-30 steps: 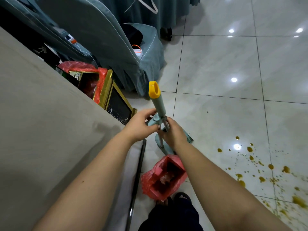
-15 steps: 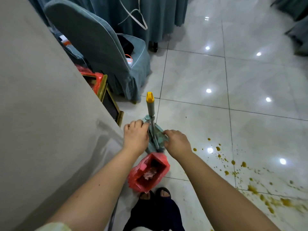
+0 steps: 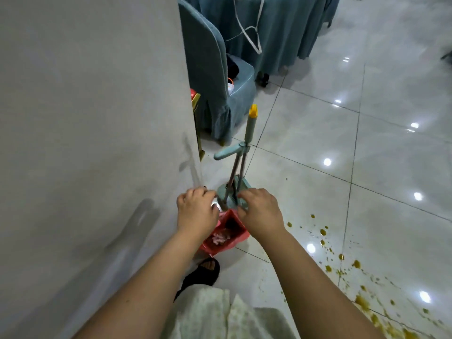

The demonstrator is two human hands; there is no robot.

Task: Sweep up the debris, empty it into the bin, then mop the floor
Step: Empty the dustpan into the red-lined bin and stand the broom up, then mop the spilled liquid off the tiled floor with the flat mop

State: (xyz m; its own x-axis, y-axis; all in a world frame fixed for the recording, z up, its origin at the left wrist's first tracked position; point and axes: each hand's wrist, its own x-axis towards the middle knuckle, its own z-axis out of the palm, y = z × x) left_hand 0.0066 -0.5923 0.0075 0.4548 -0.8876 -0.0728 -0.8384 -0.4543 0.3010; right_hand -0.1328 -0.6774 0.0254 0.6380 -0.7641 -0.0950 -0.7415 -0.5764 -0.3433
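Both hands down at the dustpan, just behind the bin.

From the head view: the red-lined bin (image 3: pixel 241 234) stands on the floor. Directly beyond it is the teal dustpan (image 3: pixel 241 185), its yellow-tipped handle (image 3: pixel 251 126) upright. The right hand (image 3: pixel 260 211) curls its fingers over the pan's rim. The left hand (image 3: pixel 195 210) is curled at the pan's other side, its grip hidden. Brown spill (image 3: pixel 354 264) dots the tiles right of the bin.

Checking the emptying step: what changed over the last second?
Both hands slid down from the handles, which now stand free, to the dustpan base. The right hand grips its rim; the left hand is at its other side, grip unclear. The bin and spill stayed put.
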